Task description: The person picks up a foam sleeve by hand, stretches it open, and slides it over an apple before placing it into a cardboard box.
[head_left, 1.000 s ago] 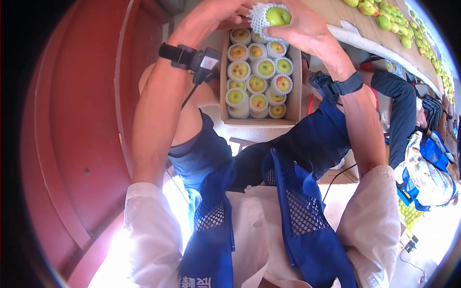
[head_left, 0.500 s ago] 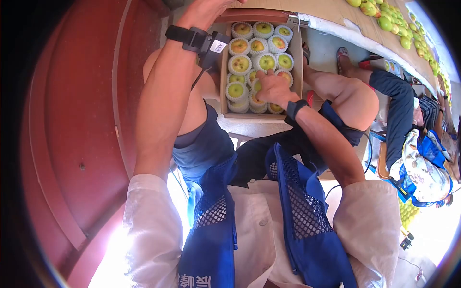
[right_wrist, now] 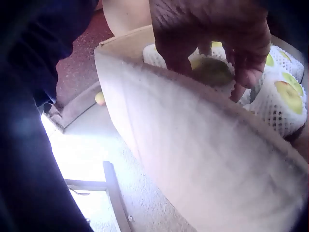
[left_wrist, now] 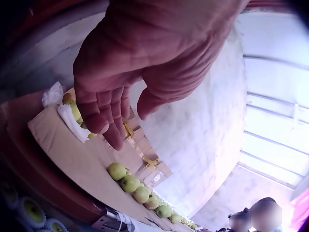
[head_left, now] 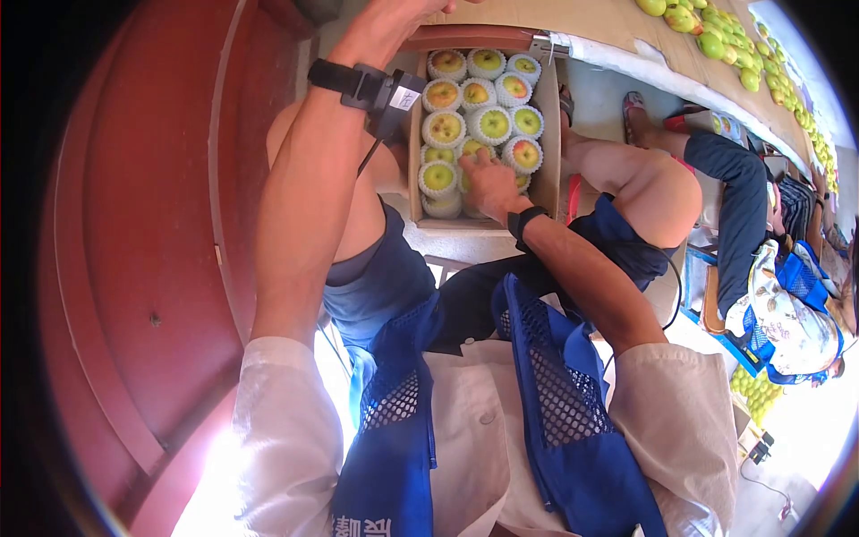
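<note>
My right hand (head_left: 492, 186) reaches down into a cardboard box (head_left: 550, 192) at its near side. In the right wrist view its thumb and fingers are curled round a green apple (right_wrist: 212, 71), low behind the box wall. About it sit rows of apples in white foam nets, such as one netted apple (right_wrist: 282, 104) beside the fingers. My left hand (left_wrist: 145, 63) holds nothing; its fingers hang loosely bent above the cardboard-covered table, and the head view cuts most of it off at the top edge.
Loose green apples (left_wrist: 141, 194) line the table (head_left: 573, 22) beyond the box. A red panel (head_left: 143, 224) rises on the left. My knees flank the box. Another person in a blue vest (head_left: 805, 277) sits to the right.
The netted apple seen up between both hands is no longer there. My right hand has come down into the box and shifted slightly left; my left hand stays raised at the top.
</note>
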Tool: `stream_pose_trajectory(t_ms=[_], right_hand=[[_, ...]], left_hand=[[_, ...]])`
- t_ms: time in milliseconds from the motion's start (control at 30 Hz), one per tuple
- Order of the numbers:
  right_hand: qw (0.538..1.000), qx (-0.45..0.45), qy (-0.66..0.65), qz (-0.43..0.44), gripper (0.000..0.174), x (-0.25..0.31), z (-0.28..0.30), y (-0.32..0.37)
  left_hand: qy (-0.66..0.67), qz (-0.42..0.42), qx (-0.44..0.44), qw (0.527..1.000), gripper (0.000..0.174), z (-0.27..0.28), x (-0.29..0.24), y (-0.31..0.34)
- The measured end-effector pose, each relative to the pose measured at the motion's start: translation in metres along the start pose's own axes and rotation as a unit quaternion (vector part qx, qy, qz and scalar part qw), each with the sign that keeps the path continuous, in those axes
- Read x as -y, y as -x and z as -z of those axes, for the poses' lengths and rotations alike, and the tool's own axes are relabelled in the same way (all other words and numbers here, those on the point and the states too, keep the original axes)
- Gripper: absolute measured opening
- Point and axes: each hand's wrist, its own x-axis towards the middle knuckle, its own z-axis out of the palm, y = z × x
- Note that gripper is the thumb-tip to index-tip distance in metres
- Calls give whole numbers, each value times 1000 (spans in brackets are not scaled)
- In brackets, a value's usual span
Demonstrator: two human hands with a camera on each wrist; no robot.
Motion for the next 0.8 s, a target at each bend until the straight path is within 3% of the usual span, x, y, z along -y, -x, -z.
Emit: stream_pose_trajectory(t_ms=[167,267,400,600,667,800], right_hand=[[1000,6,16,-6,44,0,-10,0],[999,-35,-16,16,41,-4,-7,-2],[1000,-4,-4,-15,38,5,5,4],[997,0,6,-74,38,16,26,3],[996,11,-16,-92,53,17,41,1],[993,1,-69,-91,46,14,80,-4]], left_hand=[[2,10,0,1000,36,-2,9,-10],[12,43,-3,999,36,-1,2,-3],[62,-21,-11,998,34,10,23,-22],[189,11,-144,971,30,26,15,-22],[231,5,-161,960,30,30,13,-18],[339,14,-203,919,25,41,19,-23]])
